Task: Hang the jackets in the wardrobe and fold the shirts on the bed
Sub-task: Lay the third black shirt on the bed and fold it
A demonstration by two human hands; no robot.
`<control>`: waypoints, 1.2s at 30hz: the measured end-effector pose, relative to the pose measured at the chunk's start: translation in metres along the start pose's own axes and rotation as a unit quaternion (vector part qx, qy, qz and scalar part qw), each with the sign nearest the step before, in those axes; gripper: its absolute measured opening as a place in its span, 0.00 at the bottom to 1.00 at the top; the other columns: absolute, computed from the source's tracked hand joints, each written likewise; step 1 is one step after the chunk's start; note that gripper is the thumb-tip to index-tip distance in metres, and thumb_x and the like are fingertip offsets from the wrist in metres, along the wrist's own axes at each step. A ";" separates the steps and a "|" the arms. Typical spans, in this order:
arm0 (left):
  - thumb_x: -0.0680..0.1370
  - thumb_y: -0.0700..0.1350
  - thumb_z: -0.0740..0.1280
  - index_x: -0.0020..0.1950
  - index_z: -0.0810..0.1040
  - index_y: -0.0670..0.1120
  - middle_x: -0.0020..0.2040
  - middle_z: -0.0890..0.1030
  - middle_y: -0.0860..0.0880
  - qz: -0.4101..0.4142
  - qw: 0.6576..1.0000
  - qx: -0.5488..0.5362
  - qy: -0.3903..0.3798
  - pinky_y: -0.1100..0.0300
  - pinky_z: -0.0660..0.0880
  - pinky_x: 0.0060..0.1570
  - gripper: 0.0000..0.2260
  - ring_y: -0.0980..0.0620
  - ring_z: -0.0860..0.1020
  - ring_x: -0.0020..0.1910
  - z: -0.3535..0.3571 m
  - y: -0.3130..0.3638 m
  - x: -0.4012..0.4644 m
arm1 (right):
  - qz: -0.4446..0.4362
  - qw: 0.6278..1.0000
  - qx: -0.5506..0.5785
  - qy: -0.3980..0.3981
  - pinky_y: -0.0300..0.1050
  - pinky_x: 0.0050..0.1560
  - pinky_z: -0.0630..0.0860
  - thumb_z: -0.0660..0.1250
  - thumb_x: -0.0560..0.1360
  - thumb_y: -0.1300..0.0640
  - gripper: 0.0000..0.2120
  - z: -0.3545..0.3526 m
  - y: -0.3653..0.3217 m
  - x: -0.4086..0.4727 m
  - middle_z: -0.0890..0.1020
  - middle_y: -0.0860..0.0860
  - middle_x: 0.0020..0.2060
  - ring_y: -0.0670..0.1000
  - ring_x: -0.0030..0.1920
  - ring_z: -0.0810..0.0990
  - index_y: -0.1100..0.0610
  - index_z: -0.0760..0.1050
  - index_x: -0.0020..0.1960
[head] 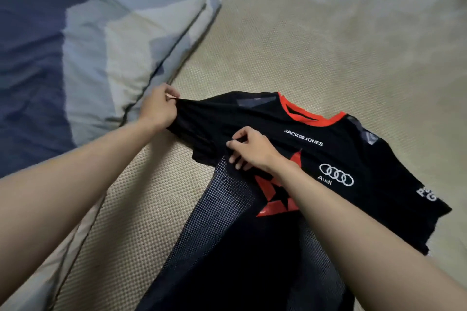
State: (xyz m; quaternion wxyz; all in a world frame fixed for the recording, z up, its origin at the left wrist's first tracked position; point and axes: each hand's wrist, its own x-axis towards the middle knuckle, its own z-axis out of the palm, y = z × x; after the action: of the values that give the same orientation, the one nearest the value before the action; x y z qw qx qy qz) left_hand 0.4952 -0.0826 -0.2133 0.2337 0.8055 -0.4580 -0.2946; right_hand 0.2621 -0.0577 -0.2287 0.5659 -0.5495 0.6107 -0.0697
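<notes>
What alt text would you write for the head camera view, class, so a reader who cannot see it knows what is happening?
A person's left hand pinches a sleeve of a black jersey with a red collar, while the right hand pinches its chest. The jersey lies front up on a beige woven mat, beside a blue and grey quilt.

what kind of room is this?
Most likely a bedroom, seen from over a bed. A woven beige mat covers the sleeping surface, a folded blue and grey quilt lies at the left, and both hands, left hand and right hand, pinch a black jersey spread on it.
</notes>
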 end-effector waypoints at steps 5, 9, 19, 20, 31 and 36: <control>0.77 0.50 0.69 0.55 0.78 0.44 0.52 0.82 0.45 -0.040 0.998 0.030 -0.036 0.54 0.72 0.56 0.12 0.44 0.79 0.54 -0.018 -0.009 0.004 | -0.076 0.980 -0.049 0.178 0.51 0.42 0.79 0.69 0.75 0.57 0.13 -0.016 -0.005 0.017 0.83 0.48 0.37 0.53 0.37 0.84 0.50 0.71 0.57; 0.72 0.49 0.74 0.49 0.78 0.47 0.51 0.83 0.43 -0.032 0.982 0.142 -0.120 0.52 0.75 0.57 0.11 0.41 0.80 0.55 -0.013 -0.022 -0.012 | -0.043 0.937 -0.206 0.279 0.55 0.58 0.75 0.67 0.78 0.52 0.22 -0.045 -0.020 0.032 0.73 0.56 0.64 0.59 0.62 0.77 0.55 0.68 0.70; 0.83 0.45 0.62 0.62 0.70 0.41 0.55 0.79 0.39 -0.007 1.000 0.022 -0.005 0.50 0.70 0.57 0.11 0.37 0.77 0.58 -0.026 -0.031 0.003 | 0.034 0.926 -0.261 0.272 0.54 0.62 0.73 0.70 0.76 0.52 0.06 -0.099 -0.005 0.066 0.84 0.55 0.50 0.60 0.58 0.79 0.53 0.79 0.50; 0.82 0.46 0.64 0.62 0.69 0.41 0.51 0.79 0.41 -0.018 1.000 -0.015 0.001 0.50 0.72 0.56 0.13 0.38 0.78 0.56 -0.028 -0.032 0.004 | 0.023 0.943 -0.198 0.268 0.51 0.59 0.75 0.71 0.75 0.54 0.04 -0.103 -0.004 0.069 0.83 0.52 0.46 0.57 0.54 0.81 0.52 0.78 0.48; 0.77 0.41 0.67 0.59 0.72 0.44 0.47 0.82 0.45 0.013 0.998 0.064 -0.010 0.54 0.71 0.53 0.12 0.43 0.79 0.52 -0.015 -0.050 -0.009 | 0.001 0.969 0.031 0.246 0.47 0.52 0.80 0.73 0.73 0.59 0.07 -0.122 -0.017 0.094 0.85 0.54 0.47 0.51 0.45 0.82 0.53 0.83 0.51; 0.76 0.47 0.73 0.76 0.59 0.45 0.68 0.74 0.36 0.031 0.987 0.141 -0.075 0.43 0.71 0.65 0.34 0.35 0.73 0.67 -0.001 -0.046 -0.009 | -0.025 0.950 -0.008 0.312 0.38 0.40 0.76 0.70 0.73 0.58 0.08 -0.130 0.000 0.079 0.82 0.48 0.41 0.45 0.38 0.79 0.51 0.79 0.51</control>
State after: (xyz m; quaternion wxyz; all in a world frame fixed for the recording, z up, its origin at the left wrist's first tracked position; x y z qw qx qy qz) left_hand 0.5200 -0.0527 -0.2401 0.0917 0.7911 -0.5362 -0.2796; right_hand 0.1813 -0.1868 -0.2313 0.3413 -0.5197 0.7433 -0.2469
